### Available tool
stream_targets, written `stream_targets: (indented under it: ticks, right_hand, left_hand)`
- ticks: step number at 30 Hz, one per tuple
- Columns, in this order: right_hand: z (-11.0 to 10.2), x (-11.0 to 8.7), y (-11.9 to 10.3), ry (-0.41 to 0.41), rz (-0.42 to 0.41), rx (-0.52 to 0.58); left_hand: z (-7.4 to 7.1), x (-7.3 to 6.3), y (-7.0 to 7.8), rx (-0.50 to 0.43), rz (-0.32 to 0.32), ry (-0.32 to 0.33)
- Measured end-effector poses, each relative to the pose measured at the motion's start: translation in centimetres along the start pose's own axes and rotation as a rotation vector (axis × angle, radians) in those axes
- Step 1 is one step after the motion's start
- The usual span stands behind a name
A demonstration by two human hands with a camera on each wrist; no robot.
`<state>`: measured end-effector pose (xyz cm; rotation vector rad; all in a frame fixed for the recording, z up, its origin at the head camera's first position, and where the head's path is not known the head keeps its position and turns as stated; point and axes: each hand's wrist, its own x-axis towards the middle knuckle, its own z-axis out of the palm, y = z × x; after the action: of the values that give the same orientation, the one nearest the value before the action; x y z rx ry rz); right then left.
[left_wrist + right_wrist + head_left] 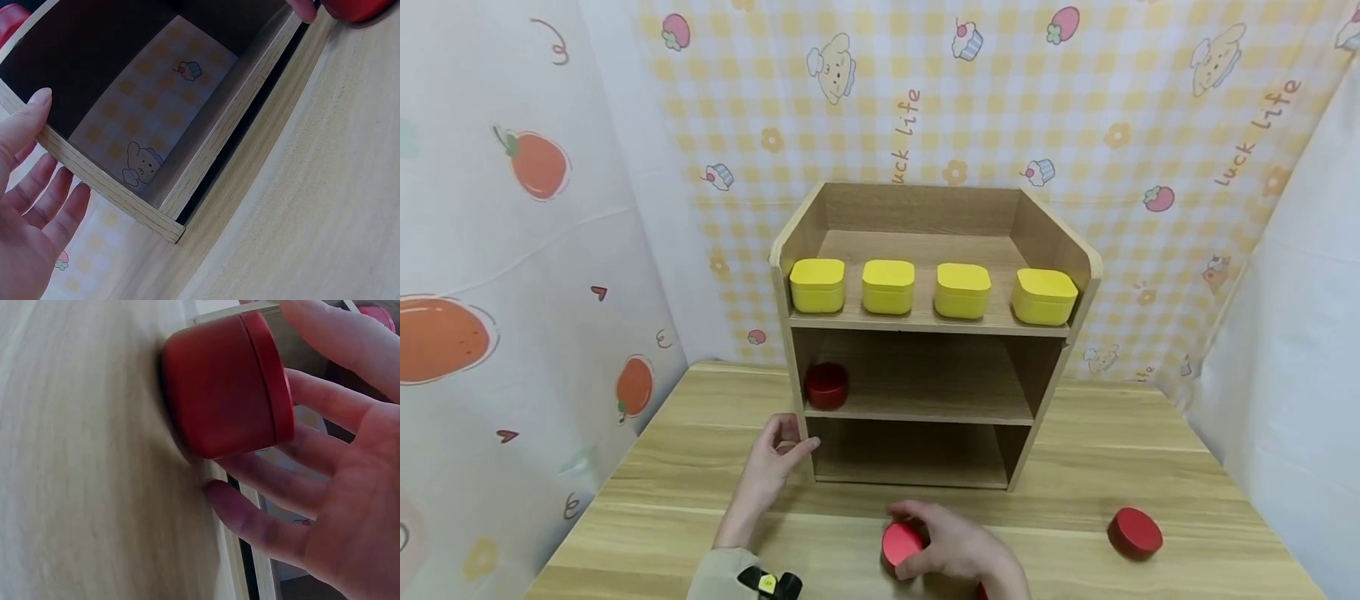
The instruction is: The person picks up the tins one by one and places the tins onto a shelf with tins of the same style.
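Note:
My right hand has its thumb and fingers around a small round red tin in front of the shelf. In the right wrist view, the lidded tin lies between the thumb and the other fingers, close over the tabletop. My left hand holds the left side panel of the wooden shelf. The left wrist view shows its thumb on the front edge of the panel and the other fingers along the outside. Another red tin stands at the left of the middle level.
Several yellow lidded boxes stand in a row along the top level's front. On the wooden table, a red tin is at the right. A further red piece shows partly behind my right wrist. Patterned cloth hangs around the table.

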<state>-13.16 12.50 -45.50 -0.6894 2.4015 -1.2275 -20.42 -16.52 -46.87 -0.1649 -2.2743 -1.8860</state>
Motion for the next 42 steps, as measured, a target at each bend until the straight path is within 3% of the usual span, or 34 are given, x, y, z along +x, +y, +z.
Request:
stream_targets:
  ticks: [7,20,25,31,42]
  right_hand:
    - [0.5,0.1,-0.1,-0.011,0.027,-0.126]
    - [0.7,0.3,0.0,-0.011,0.069,-0.046]
    - [0.6,0.3,-0.4,0.000,0.061,-0.069]
    - [0.0,-0.1,-1.4,0.033,0.006,-0.027]
    - [-2.0,-0.6,-4.1,0.190,-0.111,-0.071]
  left_hand:
    - [-0.2,-0.3,0.2,0.001,-0.015,0.000]
    - [-0.3,-0.4,-0.1,-0.002,-0.026,0.002]
    - [-0.2,-0.3,0.0,0.008,-0.034,0.001]
    - [-0.2,-0.2,0.1,0.006,-0.021,-0.010]
    - [-0.1,0.0,0.1,0.002,-0.015,-0.012]
